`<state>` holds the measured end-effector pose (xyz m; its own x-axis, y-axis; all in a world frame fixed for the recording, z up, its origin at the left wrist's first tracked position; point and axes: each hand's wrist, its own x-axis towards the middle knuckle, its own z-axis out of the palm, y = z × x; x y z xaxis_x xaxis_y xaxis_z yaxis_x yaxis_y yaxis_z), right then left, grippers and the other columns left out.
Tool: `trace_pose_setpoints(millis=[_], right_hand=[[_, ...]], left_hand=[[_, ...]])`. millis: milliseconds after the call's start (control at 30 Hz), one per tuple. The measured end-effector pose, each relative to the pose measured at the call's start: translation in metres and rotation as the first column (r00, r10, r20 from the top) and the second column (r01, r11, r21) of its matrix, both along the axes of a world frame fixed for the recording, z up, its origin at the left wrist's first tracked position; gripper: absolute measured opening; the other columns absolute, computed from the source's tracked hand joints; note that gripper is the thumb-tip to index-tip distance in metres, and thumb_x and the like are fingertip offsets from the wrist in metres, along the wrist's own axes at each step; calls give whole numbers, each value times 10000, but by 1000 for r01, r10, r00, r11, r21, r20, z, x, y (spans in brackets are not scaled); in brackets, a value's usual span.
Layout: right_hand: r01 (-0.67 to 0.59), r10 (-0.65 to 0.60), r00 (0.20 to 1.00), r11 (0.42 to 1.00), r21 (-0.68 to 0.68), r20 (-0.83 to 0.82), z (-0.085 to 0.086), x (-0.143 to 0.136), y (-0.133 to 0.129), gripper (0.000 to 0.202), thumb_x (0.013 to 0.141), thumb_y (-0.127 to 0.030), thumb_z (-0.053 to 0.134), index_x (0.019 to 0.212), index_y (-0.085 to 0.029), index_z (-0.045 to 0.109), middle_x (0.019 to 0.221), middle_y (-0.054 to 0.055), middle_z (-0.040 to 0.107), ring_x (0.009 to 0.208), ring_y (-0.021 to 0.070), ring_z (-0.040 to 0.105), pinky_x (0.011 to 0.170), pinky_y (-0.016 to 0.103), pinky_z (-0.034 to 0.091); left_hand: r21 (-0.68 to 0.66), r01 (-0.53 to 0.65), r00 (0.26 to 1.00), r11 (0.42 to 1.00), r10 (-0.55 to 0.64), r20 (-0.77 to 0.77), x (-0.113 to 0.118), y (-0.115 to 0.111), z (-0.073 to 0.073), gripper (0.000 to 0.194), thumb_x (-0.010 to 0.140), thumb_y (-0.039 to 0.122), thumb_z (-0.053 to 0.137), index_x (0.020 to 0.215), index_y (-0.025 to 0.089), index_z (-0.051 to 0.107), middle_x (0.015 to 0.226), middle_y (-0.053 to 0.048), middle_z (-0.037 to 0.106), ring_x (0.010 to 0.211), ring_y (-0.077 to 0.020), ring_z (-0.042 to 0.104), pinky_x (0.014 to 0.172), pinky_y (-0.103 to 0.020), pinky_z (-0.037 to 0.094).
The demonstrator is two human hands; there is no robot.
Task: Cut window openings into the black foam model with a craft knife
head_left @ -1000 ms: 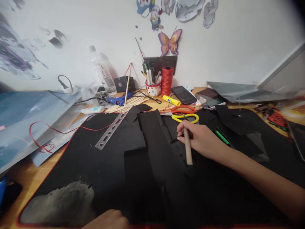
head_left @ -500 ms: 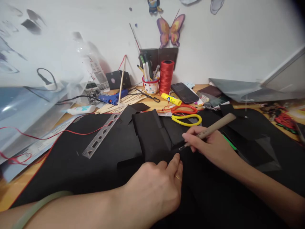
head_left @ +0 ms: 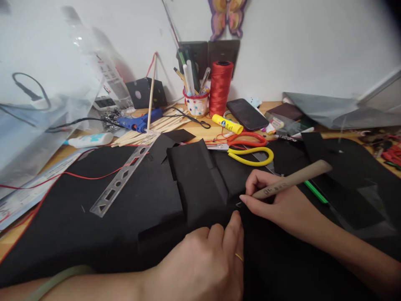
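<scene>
My right hand grips a beige pen-shaped tool with dark characters on its shaft. The fingers cover the tool's tip, close to a small pale mark on the black paper. My left hand, wearing a ring, lies palm down with fingers stretched forward; the index fingertip presses the black surface just below that mark. In front of both hands is a folded black paper piece with raised flaps. Black paper and the black mat are hard to tell apart here.
Scissors with red and yellow handles lie beyond the paper. A clear stencil ruler rests at left, near a blue glue gun and wooden sticks. Behind stand a pen cup, red thread spool, glue stick and phone.
The view has tilted down and come closer. My right hand has shifted slightly, so the tool tip seen before is now hidden. My left hand still presses on the black surface.
</scene>
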<state>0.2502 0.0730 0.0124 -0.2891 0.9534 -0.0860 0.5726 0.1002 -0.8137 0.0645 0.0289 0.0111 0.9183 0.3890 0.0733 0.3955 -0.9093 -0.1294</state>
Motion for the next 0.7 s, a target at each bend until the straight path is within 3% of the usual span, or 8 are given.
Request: trace_pose_setpoints(millis=[300,567,700], right_hand=[[-75,75,997,997,0,12,-3,2,-1,159,762,-172,496,660,-213,381,556,-67,382,507,76,341,452,224,262],[14,-14,1000,1000,14,-6,-5,-6,-3,230,761,-139,463,607,-205,306,574,-57,347,527,86,327,475,232,285],[-10,10,999,1000,-1,-47,-7,-6,-4,232,785,-159,451,618,-209,297,595,-51,337,542,93,326,492,243,293]], left_hand=[[83,-40,999,996,40,-9,3,-2,-2,436,828,38,206,1180,-11,459,1144,-199,545,600,-133,560,419,-222,447],[118,-30,999,993,34,-31,0,-6,3,430,842,56,207,1178,-3,468,1133,-192,555,582,-126,550,418,-219,434],[79,-48,999,996,49,-17,2,-4,2,421,844,82,223,1172,-6,471,1130,-206,552,584,-127,552,420,-222,437]])
